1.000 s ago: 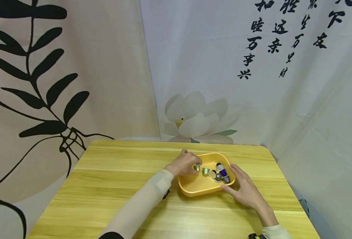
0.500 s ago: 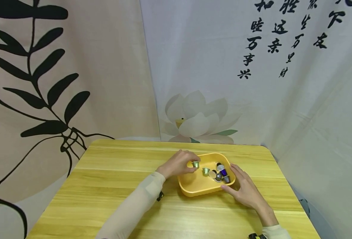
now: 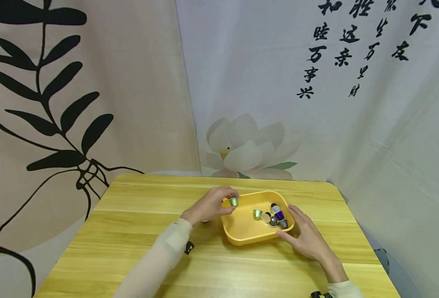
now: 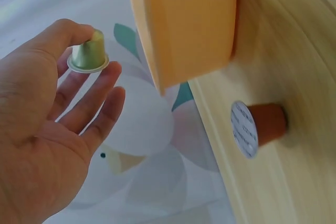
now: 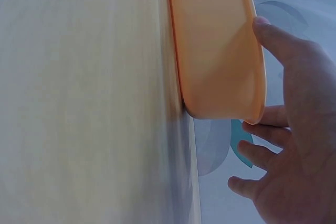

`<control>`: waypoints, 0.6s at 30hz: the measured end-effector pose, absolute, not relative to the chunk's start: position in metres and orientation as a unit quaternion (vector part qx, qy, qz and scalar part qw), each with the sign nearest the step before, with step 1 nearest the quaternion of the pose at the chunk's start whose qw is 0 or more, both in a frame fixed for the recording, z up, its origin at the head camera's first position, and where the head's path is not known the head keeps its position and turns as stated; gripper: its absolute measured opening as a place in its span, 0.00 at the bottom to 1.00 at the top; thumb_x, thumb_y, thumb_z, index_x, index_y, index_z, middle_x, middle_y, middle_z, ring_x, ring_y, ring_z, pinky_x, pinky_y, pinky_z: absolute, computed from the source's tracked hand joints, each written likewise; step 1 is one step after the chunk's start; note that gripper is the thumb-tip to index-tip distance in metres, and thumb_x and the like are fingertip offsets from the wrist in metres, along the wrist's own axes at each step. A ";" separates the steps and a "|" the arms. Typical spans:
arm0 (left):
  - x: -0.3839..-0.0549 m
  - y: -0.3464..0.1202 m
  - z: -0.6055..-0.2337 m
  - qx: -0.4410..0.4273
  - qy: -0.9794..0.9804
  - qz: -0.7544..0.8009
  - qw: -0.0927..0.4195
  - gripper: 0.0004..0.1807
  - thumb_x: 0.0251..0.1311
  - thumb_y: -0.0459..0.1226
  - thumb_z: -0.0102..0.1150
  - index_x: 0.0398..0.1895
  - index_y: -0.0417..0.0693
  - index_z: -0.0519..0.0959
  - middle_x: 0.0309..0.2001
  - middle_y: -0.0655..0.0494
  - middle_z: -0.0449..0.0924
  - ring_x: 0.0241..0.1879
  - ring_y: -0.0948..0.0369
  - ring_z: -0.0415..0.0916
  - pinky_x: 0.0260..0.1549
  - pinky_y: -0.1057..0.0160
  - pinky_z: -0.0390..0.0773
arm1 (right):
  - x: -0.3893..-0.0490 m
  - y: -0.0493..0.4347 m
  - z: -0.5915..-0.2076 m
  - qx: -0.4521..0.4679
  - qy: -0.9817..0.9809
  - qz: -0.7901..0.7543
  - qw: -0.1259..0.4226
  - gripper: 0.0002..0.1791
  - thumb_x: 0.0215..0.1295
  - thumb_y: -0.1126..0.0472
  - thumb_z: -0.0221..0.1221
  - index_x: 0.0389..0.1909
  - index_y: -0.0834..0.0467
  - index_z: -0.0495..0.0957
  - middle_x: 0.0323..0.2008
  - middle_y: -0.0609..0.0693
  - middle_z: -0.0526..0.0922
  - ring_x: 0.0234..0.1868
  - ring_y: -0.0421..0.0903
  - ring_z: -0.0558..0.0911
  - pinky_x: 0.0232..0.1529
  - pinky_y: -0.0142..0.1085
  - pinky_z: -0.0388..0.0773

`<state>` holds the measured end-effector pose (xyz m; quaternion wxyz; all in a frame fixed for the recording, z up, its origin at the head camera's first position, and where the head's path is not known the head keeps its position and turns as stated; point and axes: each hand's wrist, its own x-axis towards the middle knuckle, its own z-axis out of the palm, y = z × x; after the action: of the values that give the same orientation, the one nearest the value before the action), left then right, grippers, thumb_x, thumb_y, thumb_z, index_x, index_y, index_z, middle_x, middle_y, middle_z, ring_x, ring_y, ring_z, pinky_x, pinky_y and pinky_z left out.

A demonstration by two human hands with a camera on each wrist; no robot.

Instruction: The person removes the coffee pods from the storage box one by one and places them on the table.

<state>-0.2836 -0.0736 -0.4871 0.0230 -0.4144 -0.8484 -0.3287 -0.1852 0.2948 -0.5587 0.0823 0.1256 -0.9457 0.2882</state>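
My left hand pinches a light green coffee capsule between thumb and fingers, above the left rim of the yellow tray. The left wrist view shows that capsule with its wide rim down. On the table beside the tray lies a brown coffee capsule with a printed white lid. My right hand rests against the tray's near right corner, its thumb on the front rim and its fingers spread along the right side. Another green capsule lies inside the tray.
Several more capsules, among them a purple one and a grey one, cluster at the tray's right end. Beneath everything is a wooden table. A printed cloth hangs behind its far edge.
My left hand has lifted the green capsule from inside the tray and carried it left to the rim. A capsule on the table has come into sight under that hand. My right hand stays put.
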 end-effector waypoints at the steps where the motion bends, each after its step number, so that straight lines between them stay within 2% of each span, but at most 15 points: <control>1: -0.283 -0.076 -0.488 -0.411 -0.847 -0.338 0.021 0.17 0.71 0.31 0.75 0.60 0.44 0.86 0.56 0.51 0.90 0.56 0.54 0.90 0.61 0.49 0.93 | -0.185 0.295 -0.559 0.126 -0.946 0.288 0.083 0.58 0.71 0.35 0.75 0.87 0.66 0.63 0.88 0.68 0.63 0.84 0.75 0.66 0.80 0.78 0.66; 6: -0.283 -0.090 -0.492 -0.395 -0.839 -0.373 0.019 0.17 0.72 0.29 0.73 0.61 0.45 0.84 0.59 0.49 0.89 0.58 0.50 0.90 0.56 0.47 0.95 | -0.185 0.294 -0.559 0.127 -0.946 0.288 0.084 0.58 0.71 0.35 0.75 0.87 0.66 0.63 0.87 0.68 0.63 0.84 0.75 0.66 0.80 0.78 0.66; 10: -0.282 -0.098 -0.494 -0.383 -0.832 -0.402 0.021 0.19 0.72 0.28 0.73 0.62 0.47 0.85 0.61 0.48 0.88 0.55 0.48 0.93 0.49 0.45 0.96 | -0.185 0.294 -0.559 0.125 -0.945 0.291 0.084 0.58 0.70 0.35 0.75 0.87 0.66 0.63 0.88 0.68 0.63 0.84 0.75 0.66 0.80 0.78 0.66; 15: -0.280 -0.106 -0.497 -0.369 -0.822 -0.434 0.019 0.19 0.71 0.27 0.74 0.62 0.50 0.86 0.62 0.48 0.88 0.51 0.49 0.94 0.44 0.56 0.95 | -0.184 0.294 -0.558 0.124 -0.945 0.291 0.083 0.58 0.70 0.35 0.75 0.87 0.66 0.63 0.88 0.68 0.62 0.84 0.75 0.66 0.80 0.78 0.66; 18: -0.279 -0.110 -0.500 -0.362 -0.814 -0.454 0.014 0.20 0.71 0.26 0.73 0.61 0.50 0.86 0.61 0.48 0.88 0.52 0.49 0.94 0.45 0.62 0.94 | -0.184 0.294 -0.558 0.124 -0.945 0.291 0.082 0.58 0.70 0.35 0.75 0.87 0.66 0.63 0.88 0.68 0.62 0.84 0.75 0.65 0.80 0.78 0.66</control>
<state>-0.2789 -0.1099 -0.4995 0.0142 -0.3616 -0.8142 -0.4540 -0.1844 0.2941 -0.5579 0.0821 0.1241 -0.9450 0.2912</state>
